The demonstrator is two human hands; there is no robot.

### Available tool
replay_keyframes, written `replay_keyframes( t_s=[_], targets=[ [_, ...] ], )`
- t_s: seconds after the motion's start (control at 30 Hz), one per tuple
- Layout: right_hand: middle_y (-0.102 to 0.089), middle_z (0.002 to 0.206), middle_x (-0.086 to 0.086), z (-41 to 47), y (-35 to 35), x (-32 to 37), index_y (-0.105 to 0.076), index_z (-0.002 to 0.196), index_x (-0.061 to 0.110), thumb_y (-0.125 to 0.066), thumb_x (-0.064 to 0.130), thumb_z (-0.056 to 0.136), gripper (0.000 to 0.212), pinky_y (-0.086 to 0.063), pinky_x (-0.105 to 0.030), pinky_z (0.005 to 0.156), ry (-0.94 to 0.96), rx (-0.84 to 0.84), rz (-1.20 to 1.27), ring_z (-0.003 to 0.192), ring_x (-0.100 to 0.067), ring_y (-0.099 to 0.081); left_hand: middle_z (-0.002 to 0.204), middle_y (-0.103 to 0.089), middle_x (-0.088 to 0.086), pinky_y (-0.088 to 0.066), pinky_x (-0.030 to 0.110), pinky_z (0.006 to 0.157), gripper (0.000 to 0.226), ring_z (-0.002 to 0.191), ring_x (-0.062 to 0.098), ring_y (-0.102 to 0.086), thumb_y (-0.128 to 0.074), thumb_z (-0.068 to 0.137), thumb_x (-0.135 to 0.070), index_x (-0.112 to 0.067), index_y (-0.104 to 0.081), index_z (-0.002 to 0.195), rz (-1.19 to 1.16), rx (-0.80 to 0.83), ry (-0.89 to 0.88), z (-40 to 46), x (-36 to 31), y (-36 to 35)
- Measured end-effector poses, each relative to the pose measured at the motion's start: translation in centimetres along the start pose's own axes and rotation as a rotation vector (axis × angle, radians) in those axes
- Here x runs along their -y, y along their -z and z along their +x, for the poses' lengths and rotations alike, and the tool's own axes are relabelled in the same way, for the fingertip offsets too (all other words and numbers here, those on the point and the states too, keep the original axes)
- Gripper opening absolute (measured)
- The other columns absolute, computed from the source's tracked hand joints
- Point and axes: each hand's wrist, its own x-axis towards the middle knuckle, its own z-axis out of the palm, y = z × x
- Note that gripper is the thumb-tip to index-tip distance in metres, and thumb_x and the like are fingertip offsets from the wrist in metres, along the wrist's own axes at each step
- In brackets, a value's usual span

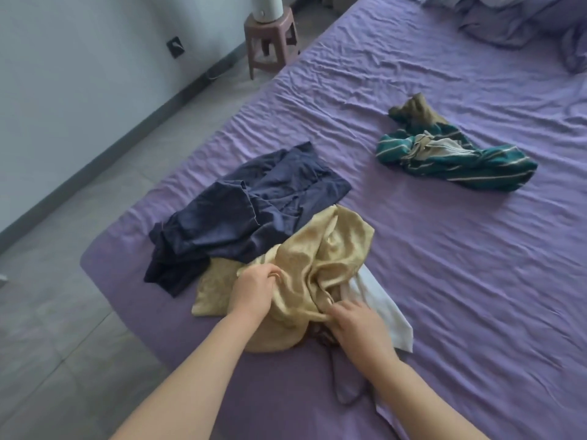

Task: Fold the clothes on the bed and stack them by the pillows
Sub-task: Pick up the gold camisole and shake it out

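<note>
View from the head camera, looking down on a bed (pixel 444 281) covered with a wrinkled purple sheet. Near the bed's front corner lies a crumpled gold satin garment (pixel 320 258), unfolded, its upper part bunched into glossy ridges. The left hand (pixel 252 289) rests on the left portion of this garment with its fingers curled into the fabric, gripping a fold. The right hand (pixel 357 322) meets the garment's lower right edge, its fingers bent and pinching the cloth where it gathers. Under the right side of the gold garment a white cloth (pixel 381 308) shows, spread flat toward the right. A small dark item (pixel 346 376) lies on the sheet just beneath the right forearm; what it is cannot be told. Touching the gold garment on its upper left is a navy blue garment (pixel 241 214), loosely heaped and partly overlapped by the gold fabric. Well apart, toward the middle of the bed, a teal garment with pale stripes (pixel 460 160) lies twisted, with an olive-brown cloth (pixel 416 111) touching its far end. At the far right corner a rumpled purple pillow (pixel 508 27) and bedding lie heaped. On the tiled floor (pixel 79 296) beside the bed stands a pink plastic stool (pixel 273 42) carrying a white cylindrical object (pixel 266 7).
</note>
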Motion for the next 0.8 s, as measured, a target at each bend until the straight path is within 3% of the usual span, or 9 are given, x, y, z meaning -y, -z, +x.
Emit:
replay_keyframes(
  t_s=[0.07, 0.17, 0.27, 0.37, 0.47, 0.57, 0.63, 0.7, 0.8],
  targets=[
    [-0.065, 0.09, 0.015, 0.0, 3.0, -1.0, -0.07, 0.092, 0.022, -0.063, 0.023, 0.088, 0.008, -0.044, -0.019, 0.076, -0.193, -0.019, 0.358, 0.086, -0.005, -0.058, 0.107, -0.067, 0.002, -0.046, 0.031, 0.086, 0.018, 0.102, 0.021, -0.059, -0.058, 0.091, -0.016, -0.018, -0.071, 0.103, -0.05, -0.036, -0.046, 0.0, -2.1, 1.2],
    [-0.062, 0.061, 0.02, -0.4, 9.2, -2.1, -0.066, 0.076, 0.034, -0.065, 0.009, 0.083, 0.026, -0.04, -0.01, 0.057, -0.401, -0.134, 0.624, 0.06, 0.006, -0.056, 0.101, -0.069, -0.002, -0.046, 0.027, 0.082, 0.015, 0.096, 0.015, -0.061, -0.061, 0.09, -0.023, -0.018, -0.072, 0.1, -0.181, 0.0, -0.133, -0.2, -7.3, 3.4],
    [-0.065, 0.066, 0.008, -1.5, 16.2, -3.1, -0.066, 0.074, 0.027, -0.066, 0.009, 0.082, 0.019, -0.045, -0.025, 0.062, -0.456, -0.258, 0.657, 0.066, -0.008, -0.057, 0.095, -0.071, 0.0, -0.04, 0.016, 0.072, 0.017, 0.086, 0.012, -0.061, -0.064, 0.089, -0.024, -0.013, -0.071, 0.099, -0.33, 0.041, -0.232, -0.9, -13.7, 5.8],
    [-0.067, 0.071, 0.0, -3.6, 23.2, -4.4, -0.068, 0.078, 0.019, -0.068, 0.018, 0.083, 0.005, -0.048, -0.035, 0.068, -0.461, -0.409, 0.683, 0.07, -0.017, -0.06, 0.096, -0.07, 0.002, -0.042, 0.017, 0.076, 0.017, 0.084, 0.011, -0.059, -0.063, 0.09, -0.021, -0.013, -0.069, 0.104, -0.424, 0.023, -0.337, -2.6, -19.8, 8.5],
    [-0.066, 0.067, 0.01, -6.1, 30.1, -4.5, -0.068, 0.073, 0.025, -0.067, 0.015, 0.084, 0.015, -0.045, -0.024, 0.067, -0.395, -0.502, 0.652, 0.065, -0.003, -0.057, 0.094, -0.064, -0.002, -0.045, 0.029, 0.087, 0.025, 0.092, 0.016, -0.06, -0.061, 0.091, -0.022, -0.02, -0.064, 0.116, -0.381, 0.028, -0.467, -5.1, -25.3, 10.9],
    [-0.064, 0.066, 0.014, -8.7, 36.4, -3.4, -0.067, 0.073, 0.029, -0.066, 0.015, 0.086, 0.019, -0.041, -0.013, 0.06, -0.316, -0.508, 0.547, 0.062, 0.004, -0.053, 0.106, -0.056, 0.001, -0.041, 0.026, 0.094, 0.027, 0.103, 0.015, -0.053, -0.063, 0.088, -0.029, -0.024, -0.066, 0.114, -0.197, -0.024, -0.652, -8.6, -30.8, 13.0],
    [-0.064, 0.07, 0.011, -10.5, 40.5, -2.3, -0.07, 0.079, 0.023, -0.064, 0.015, 0.086, 0.012, -0.04, -0.009, 0.059, -0.265, -0.536, 0.479, 0.061, 0.006, -0.053, 0.099, -0.055, -0.005, -0.043, 0.023, 0.088, 0.023, 0.096, 0.011, -0.054, -0.067, 0.081, -0.036, -0.028, -0.069, 0.102, -0.295, -0.023, -0.748, -11.7, -34.4, 14.5],
    [-0.064, 0.069, 0.015, -12.4, 44.5, -1.3, -0.07, 0.079, 0.022, -0.064, 0.015, 0.087, 0.012, -0.039, -0.01, 0.059, -0.234, -0.593, 0.439, 0.061, 0.01, -0.054, 0.089, -0.061, -0.015, -0.047, 0.019, 0.076, 0.023, 0.082, 0.004, -0.06, -0.067, 0.072, -0.05, -0.04, -0.064, 0.092, -0.442, 0.105, -0.814, -15.0, -37.7, 16.2],
    [-0.066, 0.073, 0.017, -16.0, 50.4, 0.0, -0.071, 0.08, 0.026, -0.064, 0.017, 0.087, 0.013, -0.04, -0.007, 0.062, -0.204, -0.687, 0.393, 0.067, 0.012, -0.056, 0.092, -0.064, -0.023, -0.05, 0.014, 0.073, 0.038, 0.084, -0.007, -0.061, -0.073, 0.065, -0.057, -0.048, -0.055, 0.098, -0.476, 0.257, -0.927, -19.6, -42.3, 18.4]
  ],
)
